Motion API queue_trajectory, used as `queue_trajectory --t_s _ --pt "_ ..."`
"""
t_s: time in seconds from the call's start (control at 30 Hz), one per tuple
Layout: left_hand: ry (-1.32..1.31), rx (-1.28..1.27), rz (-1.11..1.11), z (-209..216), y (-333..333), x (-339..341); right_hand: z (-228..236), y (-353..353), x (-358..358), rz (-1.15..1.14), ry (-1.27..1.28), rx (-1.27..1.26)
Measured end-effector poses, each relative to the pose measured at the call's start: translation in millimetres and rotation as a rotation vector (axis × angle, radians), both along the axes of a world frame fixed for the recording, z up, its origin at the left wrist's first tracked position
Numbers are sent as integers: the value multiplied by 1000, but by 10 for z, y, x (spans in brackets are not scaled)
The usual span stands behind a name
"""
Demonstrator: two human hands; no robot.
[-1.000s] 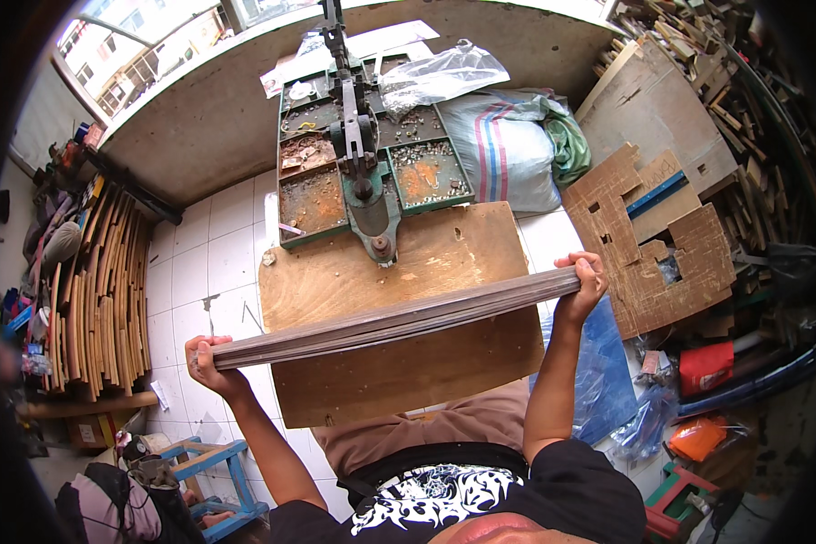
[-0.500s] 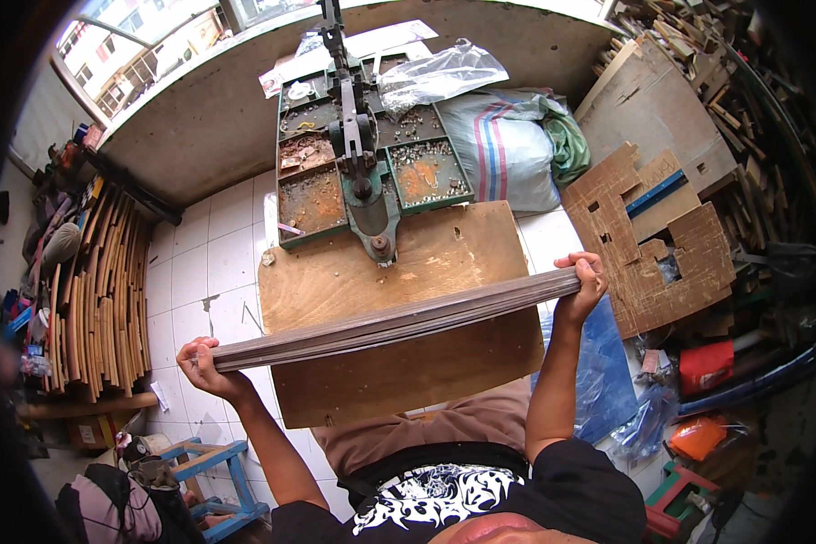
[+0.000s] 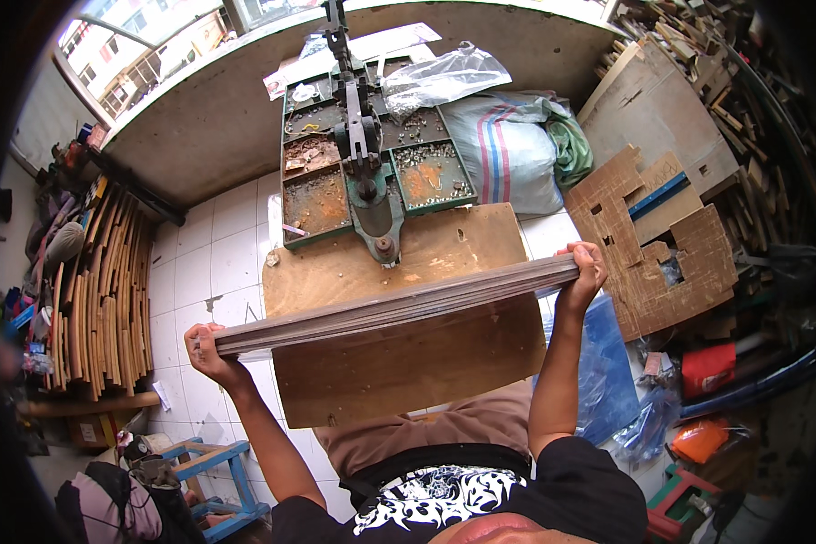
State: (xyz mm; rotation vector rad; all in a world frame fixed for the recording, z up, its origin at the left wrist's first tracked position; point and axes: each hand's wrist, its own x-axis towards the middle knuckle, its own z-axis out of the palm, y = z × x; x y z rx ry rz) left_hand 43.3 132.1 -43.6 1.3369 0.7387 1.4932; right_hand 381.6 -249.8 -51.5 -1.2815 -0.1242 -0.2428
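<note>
A long stack of thin grey-brown sheets point(image 3: 399, 306), seen edge-on, spans the space between my two hands above a wooden board. My left hand point(image 3: 210, 352) is closed around its left end. At the other end, slightly higher in view, my right hand point(image 3: 584, 272) grips the stack. The layers lie close together, with narrow gaps along the edge. What the sheets are made of I cannot make out. Beneath them is the worn wooden board point(image 3: 408, 385), and beyond it the nose of a dark green hand press point(image 3: 372, 218) reaches over the board's far part.
Green metal trays point(image 3: 431, 172) with small metal bits flank the press. Behind them lie clear plastic point(image 3: 449, 77) and a white striped sack point(image 3: 499, 150). Upright wooden slats point(image 3: 100, 290) line the left; cut-out boards point(image 3: 653, 245) lean at right. A blue stool point(image 3: 218, 476) stands lower left.
The stack has risen a little away from me, and both hands have moved up with it. Its layered edge shows more broadly now. Both hands keep their hold.
</note>
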Motion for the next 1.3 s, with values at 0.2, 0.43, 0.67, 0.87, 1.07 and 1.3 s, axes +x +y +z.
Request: queue_trajectory --t_s 0.2,0.43,0.67,0.87,1.07,1.3 --pt "19 -27 -54 -24 3 3 11 20 38 9 31 22" --pt "80 -126 -92 120 -28 7 7 37 40 -18 9 8" --pt "14 -133 -76 44 45 -11 -15 28 41 -14 2 -3" --pt "-29 -97 -64 4 52 -16 6 27 22 -12 6 8" --pt "-58 -57 -81 -37 67 -59 -4 19 4 -9 14 56" --pt "-39 -30 -93 -8 70 -56 -15 15 16 -11 10 52"
